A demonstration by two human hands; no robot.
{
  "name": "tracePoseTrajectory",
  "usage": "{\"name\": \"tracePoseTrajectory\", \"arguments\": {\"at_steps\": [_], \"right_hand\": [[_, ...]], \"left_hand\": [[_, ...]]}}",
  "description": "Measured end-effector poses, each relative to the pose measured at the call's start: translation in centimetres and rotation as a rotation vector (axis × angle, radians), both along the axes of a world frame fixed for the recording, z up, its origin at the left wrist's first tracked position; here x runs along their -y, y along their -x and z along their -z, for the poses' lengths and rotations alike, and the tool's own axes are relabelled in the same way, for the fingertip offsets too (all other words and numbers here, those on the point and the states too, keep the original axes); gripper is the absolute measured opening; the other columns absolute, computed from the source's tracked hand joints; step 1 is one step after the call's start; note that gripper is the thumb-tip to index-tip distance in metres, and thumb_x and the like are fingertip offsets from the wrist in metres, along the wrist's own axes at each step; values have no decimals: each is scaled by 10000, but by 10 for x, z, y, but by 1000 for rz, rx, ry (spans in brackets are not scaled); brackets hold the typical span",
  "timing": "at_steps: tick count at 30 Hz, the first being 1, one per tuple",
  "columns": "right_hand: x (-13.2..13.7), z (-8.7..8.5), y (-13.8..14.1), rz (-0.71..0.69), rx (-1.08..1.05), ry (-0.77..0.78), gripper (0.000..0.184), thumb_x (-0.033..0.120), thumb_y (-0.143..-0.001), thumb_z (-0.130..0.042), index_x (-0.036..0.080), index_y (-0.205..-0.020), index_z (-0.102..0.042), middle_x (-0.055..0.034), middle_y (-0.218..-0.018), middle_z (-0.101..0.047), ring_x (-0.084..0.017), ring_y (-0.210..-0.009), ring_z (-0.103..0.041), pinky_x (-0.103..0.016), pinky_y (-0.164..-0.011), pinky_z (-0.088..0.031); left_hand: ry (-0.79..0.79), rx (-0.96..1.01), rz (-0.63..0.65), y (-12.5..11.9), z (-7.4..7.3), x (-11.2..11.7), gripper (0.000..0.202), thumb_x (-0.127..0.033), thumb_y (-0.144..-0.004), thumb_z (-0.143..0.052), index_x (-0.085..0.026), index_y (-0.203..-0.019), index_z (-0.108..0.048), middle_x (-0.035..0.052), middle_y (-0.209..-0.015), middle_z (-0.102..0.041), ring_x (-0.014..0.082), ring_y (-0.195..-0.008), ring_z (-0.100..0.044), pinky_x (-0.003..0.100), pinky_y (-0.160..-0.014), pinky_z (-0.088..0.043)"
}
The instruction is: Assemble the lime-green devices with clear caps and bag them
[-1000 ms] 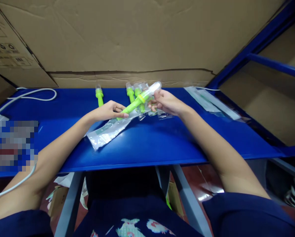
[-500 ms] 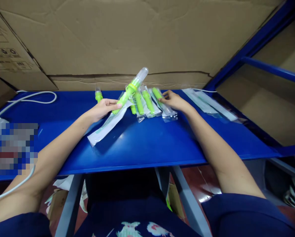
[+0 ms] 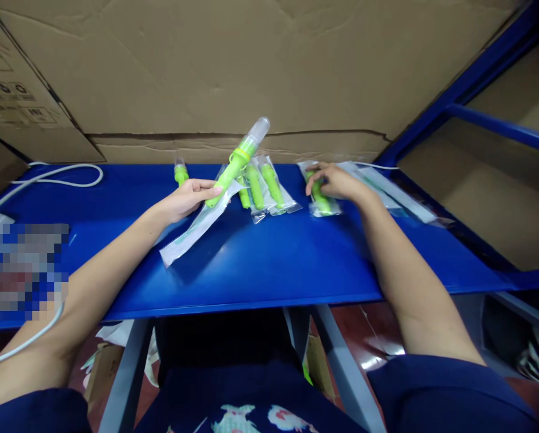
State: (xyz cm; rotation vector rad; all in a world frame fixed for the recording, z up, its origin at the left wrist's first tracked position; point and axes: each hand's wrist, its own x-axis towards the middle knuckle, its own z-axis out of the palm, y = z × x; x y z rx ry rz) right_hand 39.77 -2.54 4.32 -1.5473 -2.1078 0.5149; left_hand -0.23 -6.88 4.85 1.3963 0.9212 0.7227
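Note:
My left hand [image 3: 187, 199] pinches a lime-green stick [image 3: 226, 180] with a clear domed cap, raised at a slant over the table. A long white-and-clear wrapper [image 3: 192, 231] hangs from the same grip, its lower end near the tabletop. Farther right, my right hand [image 3: 334, 181] has its fingers curled over a bagged green stick [image 3: 321, 198] lying on the table. Between the hands lie several more bagged green sticks [image 3: 273, 187], side by side. Another capped green stick [image 3: 181, 173] lies behind my left hand, its lower part hidden.
Flat white-and-clear wrappers [image 3: 398, 193] lie on the blue table [image 3: 260, 264] at the right. A white cable [image 3: 71, 183] loops at the back left. Cardboard [image 3: 233, 66] stands behind the table, and a blue frame [image 3: 499, 129] rises on the right.
My right hand has moved right, taking the rightmost bagged green stick away from the others. My left hand keeps its hold in nearly the same place.

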Motion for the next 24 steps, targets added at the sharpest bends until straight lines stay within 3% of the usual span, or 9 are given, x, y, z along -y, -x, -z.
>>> {"name": "tracePoseTrajectory", "arguments": {"at_steps": [2, 4, 7, 10, 16, 21, 24], "right_hand": [[0, -5, -3, -16, 83, -64, 326, 14, -687, -557, 200, -832, -782, -118, -1400, -637, -358, -1355, -551, -524, -1164, -445], [-1, -9, -6, 67, 177, -162, 372, 78, -782, -567, 199, -1067, -773, -134, -1353, -664, -337, -1314, -588, -515, -1124, -493], [-3, -5, -10, 174, 254, -95, 418, 296, -869, -678, 169, -1266, -694, -159, -1184, -736, -336, -1096, -692, -521, -1021, -552], [-6, 5, -6, 184, 297, 11, 447, 422, -839, -748, 183, -1212, -699, -145, -1051, -771, -328, -931, -719, -501, -917, -578], [-2, 12, 22, 210, 105, -3, 337, 515, -939, -645, 191, -945, -737, -138, -959, -779, -326, -920, -725, -502, -928, -567], [3, 6, 33, 46, -112, 154, 271, 369, -917, -688, 183, -1110, -727, -126, -1137, -778, -292, -1000, -734, -486, -979, -583], [3, 10, 36, 73, -118, 104, 348, 338, -878, -729, 153, -1171, -705, -152, -1120, -772, -292, -1014, -734, -481, -991, -588]], "left_hand": [[-13, -17, 1, 0, -1, 1, 351, -372, -857, -786, -109, -1089, -773, 70, -889, -781, 147, -783, -666, 356, -912, -541], [-14, -20, 0, 0, -1, 1, 346, -375, -857, -788, -112, -1082, -774, 71, -894, -783, 149, -785, -669, 370, -923, -540], [-3, -4, -6, 0, 0, 0, 359, -383, -832, -819, -118, -1072, -787, 79, -911, -790, 153, -788, -673, 373, -911, -547], [-5, 24, 3, 0, 2, -1, 405, -418, -802, -851, -126, -1078, -803, 84, -912, -794, 164, -805, -684, 357, -881, -553], [-14, 27, -4, 0, 3, -1, 412, -414, -783, -871, -126, -1070, -805, 74, -879, -786, 155, -795, -677, 315, -816, -531], [-28, 73, -28, -2, 1, -1, 397, -425, -758, -895, -121, -995, -799, 56, -819, -762, 155, -785, -665, 301, -799, -524], [-24, 77, -45, -2, 2, -2, 376, -395, -804, -866, -100, -1025, -790, 60, -834, -762, 154, -793, -663, 297, -802, -515]]}}
